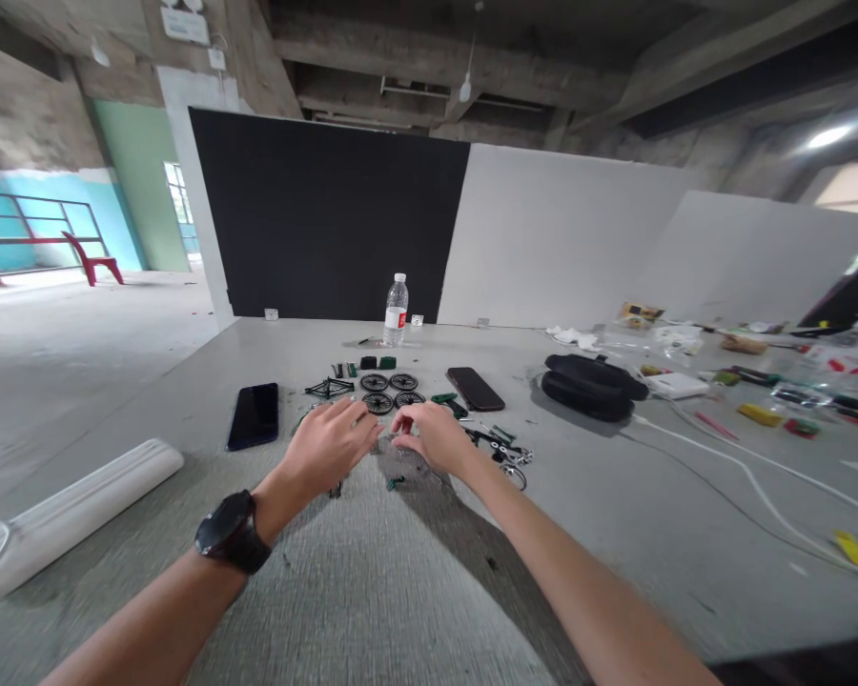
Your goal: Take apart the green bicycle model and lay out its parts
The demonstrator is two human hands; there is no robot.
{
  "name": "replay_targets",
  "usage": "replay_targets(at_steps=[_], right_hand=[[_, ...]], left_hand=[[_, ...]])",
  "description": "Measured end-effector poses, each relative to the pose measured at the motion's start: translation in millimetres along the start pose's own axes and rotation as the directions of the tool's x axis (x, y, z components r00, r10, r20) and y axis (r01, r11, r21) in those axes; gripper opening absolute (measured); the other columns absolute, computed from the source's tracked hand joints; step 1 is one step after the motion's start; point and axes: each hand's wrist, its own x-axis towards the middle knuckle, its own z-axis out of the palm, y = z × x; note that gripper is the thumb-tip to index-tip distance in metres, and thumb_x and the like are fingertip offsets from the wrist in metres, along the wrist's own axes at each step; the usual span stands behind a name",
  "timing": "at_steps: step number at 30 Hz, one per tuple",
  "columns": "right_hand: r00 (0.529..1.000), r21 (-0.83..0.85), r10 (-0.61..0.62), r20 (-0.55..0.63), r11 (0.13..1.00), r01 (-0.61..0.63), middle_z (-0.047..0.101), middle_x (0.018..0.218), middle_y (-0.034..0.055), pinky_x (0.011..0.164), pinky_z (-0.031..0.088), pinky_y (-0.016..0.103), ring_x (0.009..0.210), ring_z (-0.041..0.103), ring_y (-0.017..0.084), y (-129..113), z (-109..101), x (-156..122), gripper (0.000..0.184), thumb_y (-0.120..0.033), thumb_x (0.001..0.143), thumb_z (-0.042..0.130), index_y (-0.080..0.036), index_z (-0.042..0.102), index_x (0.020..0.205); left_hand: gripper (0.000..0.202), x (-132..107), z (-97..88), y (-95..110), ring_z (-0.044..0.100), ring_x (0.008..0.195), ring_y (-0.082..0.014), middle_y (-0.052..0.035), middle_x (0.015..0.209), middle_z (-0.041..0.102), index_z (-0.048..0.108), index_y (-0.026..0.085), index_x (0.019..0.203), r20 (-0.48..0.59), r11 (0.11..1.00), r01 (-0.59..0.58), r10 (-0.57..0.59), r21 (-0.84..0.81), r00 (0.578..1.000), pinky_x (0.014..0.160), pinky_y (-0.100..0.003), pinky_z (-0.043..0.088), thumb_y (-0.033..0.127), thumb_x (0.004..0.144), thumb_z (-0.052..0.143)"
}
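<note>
My left hand (329, 443), with a black watch (230, 532) on the wrist, and my right hand (436, 436) meet over the grey table (400, 591). Their fingertips pinch together around a small part too tiny to name. Just beyond the fingers lie several small black wheels (390, 391) and a dark green miniature bicycle frame (329, 388). Small green and metal parts (504, 448) are scattered to the right of my right hand. A tiny green piece (395, 482) rests under my wrists.
A dark phone (255, 415) lies left of the parts, another phone (476, 389) to the right. A water bottle (396, 311) stands behind. A black case (590, 386), white cables (744, 472) and assorted clutter fill the right side. A white roll (78, 510) lies at the left edge.
</note>
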Motion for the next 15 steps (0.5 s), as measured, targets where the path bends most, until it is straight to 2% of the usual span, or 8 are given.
replay_targets(at_steps=[8, 15], right_hand=[[0.997, -0.014, 0.08, 0.018, 0.997, -0.08, 0.069, 0.096, 0.0026, 0.082, 0.038, 0.035, 0.096, 0.06, 0.024, -1, 9, 2, 0.018, -0.032, 0.079, 0.079, -0.026, 0.069, 0.093], [0.995, -0.046, 0.104, 0.005, 0.994, -0.104, 0.067, 0.1, 0.0041, 0.08, 0.038, 0.034, 0.096, 0.06, 0.023, 2, 13, 4, 0.018, -0.033, 0.083, 0.074, -0.025, 0.069, 0.098]], left_hand=[[0.015, -6, 13.4, -7, 0.061, 0.089, -0.025, -0.0079, 0.089, 0.064, 0.065, 0.016, 0.082, 0.134, 0.999, 0.044, -0.048, 0.031, 0.99, 0.075, -0.037, 0.05, 0.011, 0.09, 0.054], [0.019, -9, 16.5, -4, 0.06, 0.091, -0.0225, -0.007, 0.086, 0.065, 0.067, 0.018, 0.076, 0.241, 0.999, 0.049, -0.051, 0.014, 0.969, 0.083, -0.035, 0.046, 0.016, 0.092, 0.057]])
